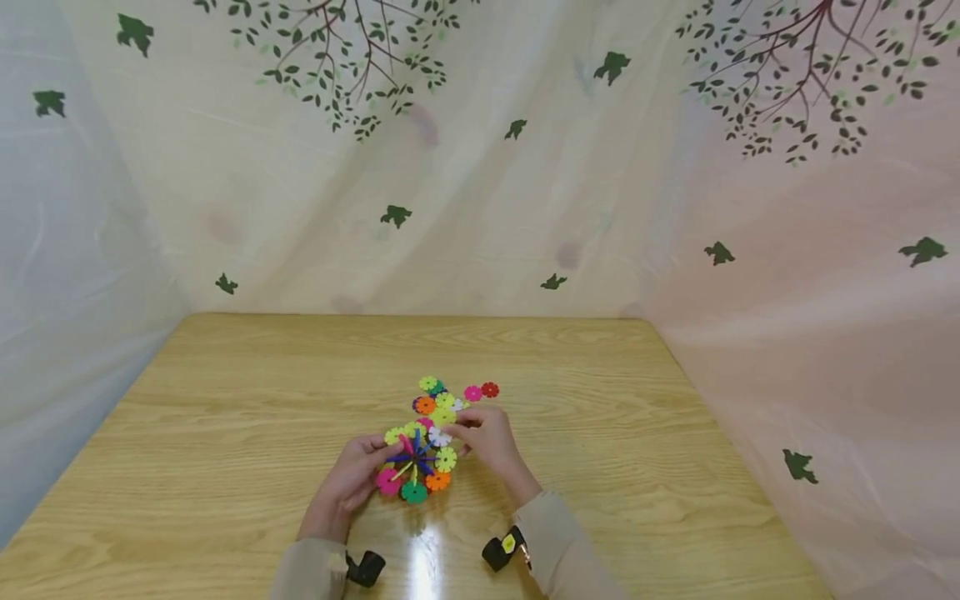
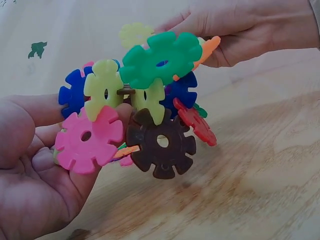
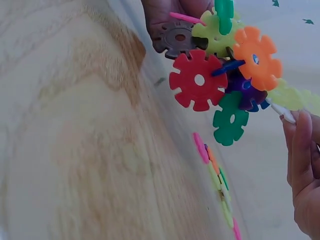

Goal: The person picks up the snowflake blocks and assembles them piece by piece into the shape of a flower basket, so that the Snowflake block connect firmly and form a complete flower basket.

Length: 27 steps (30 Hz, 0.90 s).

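My left hand (image 1: 352,475) holds a ball-like cluster of notched, flower-shaped plastic discs (image 1: 415,458) above the table. In the left wrist view its fingers reach in behind a pink disc (image 2: 86,137), beside a brown disc (image 2: 160,145). On the other side of the cluster, my right hand (image 1: 491,440) pinches a white disc (image 3: 282,111) between thumb and fingers, right at the cluster's edge. A pale yellow disc (image 3: 295,95) shows just above those fingertips. Red (image 3: 197,80), orange (image 3: 257,59) and green discs (image 3: 231,119) stick out from the cluster toward the right wrist camera.
Behind the hands, more flower discs lie on the wooden table (image 1: 247,392), among them an orange disc (image 1: 424,405), a pink disc (image 1: 472,393) and a red disc (image 1: 491,389). A cloth (image 1: 465,250) with printed leaves hangs around the table's far edge and sides.
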### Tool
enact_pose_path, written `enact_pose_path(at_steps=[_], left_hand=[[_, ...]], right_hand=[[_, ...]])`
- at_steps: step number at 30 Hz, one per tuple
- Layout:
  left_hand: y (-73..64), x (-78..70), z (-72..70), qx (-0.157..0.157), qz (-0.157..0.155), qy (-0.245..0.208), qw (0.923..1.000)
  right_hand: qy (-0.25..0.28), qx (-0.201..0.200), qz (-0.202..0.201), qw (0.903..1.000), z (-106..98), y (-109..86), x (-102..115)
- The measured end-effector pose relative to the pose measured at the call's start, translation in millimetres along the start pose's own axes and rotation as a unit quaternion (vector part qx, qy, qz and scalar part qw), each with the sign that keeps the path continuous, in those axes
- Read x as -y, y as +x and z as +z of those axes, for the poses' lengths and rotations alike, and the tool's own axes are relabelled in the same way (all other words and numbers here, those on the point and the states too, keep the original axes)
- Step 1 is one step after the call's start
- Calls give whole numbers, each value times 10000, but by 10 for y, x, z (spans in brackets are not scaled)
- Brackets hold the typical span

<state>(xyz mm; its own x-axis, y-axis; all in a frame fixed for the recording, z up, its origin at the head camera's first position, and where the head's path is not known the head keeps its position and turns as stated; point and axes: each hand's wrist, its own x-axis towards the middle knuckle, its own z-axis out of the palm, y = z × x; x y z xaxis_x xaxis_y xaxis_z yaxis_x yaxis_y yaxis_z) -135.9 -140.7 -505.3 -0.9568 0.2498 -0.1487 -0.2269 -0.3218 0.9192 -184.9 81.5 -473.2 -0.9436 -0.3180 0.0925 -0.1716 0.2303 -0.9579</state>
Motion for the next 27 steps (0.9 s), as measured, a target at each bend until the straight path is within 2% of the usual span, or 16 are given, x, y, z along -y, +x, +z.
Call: enact_pose_path(at_steps=[5,9,12,16,21,27], left_hand=[[0,-10,-5,80,-140,-141,9998],[13,-21,19,194,-346,-423,9983],[2,-36,31,413,-426,-754,9954],[1,-56,28,800,-350,-1130,9897],[12,-57,6,1042,-249,-956,9896],[38,-53,-16,944,-466,-717,9918]], right_hand=[[-107,136,229,9996,-26,12,78],[-293,274,416,9983,-76,44,179],[-361,322,502,9976,-96,60,249],[-476,282,550,9970,-115,81,298],[-469,150,539,9973,-116,92,309],[-567,-15,595,9966,-81,80,313]])
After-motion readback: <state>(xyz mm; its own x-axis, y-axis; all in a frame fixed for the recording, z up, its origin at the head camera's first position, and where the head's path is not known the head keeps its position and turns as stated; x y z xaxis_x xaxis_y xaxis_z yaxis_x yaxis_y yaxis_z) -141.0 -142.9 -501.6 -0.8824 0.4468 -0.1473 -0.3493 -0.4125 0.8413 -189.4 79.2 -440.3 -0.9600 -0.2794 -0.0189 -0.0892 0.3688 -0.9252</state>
